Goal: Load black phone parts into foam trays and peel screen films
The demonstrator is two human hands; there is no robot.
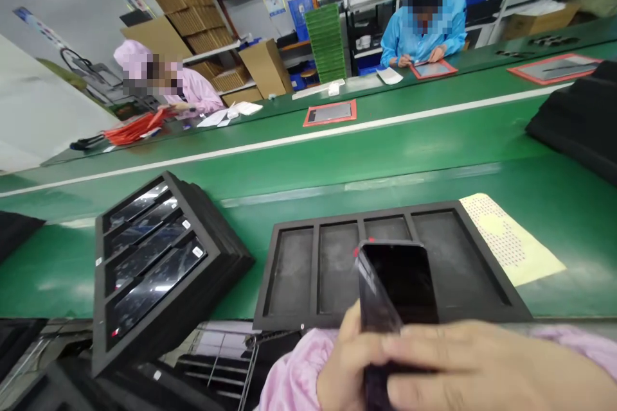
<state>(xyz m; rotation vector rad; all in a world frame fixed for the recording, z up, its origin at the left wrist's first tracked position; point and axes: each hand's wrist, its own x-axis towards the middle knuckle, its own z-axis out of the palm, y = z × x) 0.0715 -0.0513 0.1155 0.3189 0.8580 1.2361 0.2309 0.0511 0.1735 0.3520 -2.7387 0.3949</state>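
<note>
A dark smartphone (402, 276) stands upright in my left hand (344, 359), whose fingers wrap round its lower left side. Clear film (378, 295) slants across the left part of the screen, its edge running down to my fingertips. Over the lower screen lies my right hand (486, 366), blurred, with its fingertips closed at the film's lower end. Both hands cover the bottom of the phone. Just behind it is a black foam tray (313, 276) with several rectangular slots; a small red piece (364, 246) shows beside the phone's upper left edge.
Stacked black trays (173, 270) at left hold several glossy phones. A yellow dotted sticker sheet (511, 237) lies right of the foam tray. Beyond runs a green conveyor (270, 154) with a red-edged pad (330, 113). Two people sit across it. Black foam (583, 115) is stacked at right.
</note>
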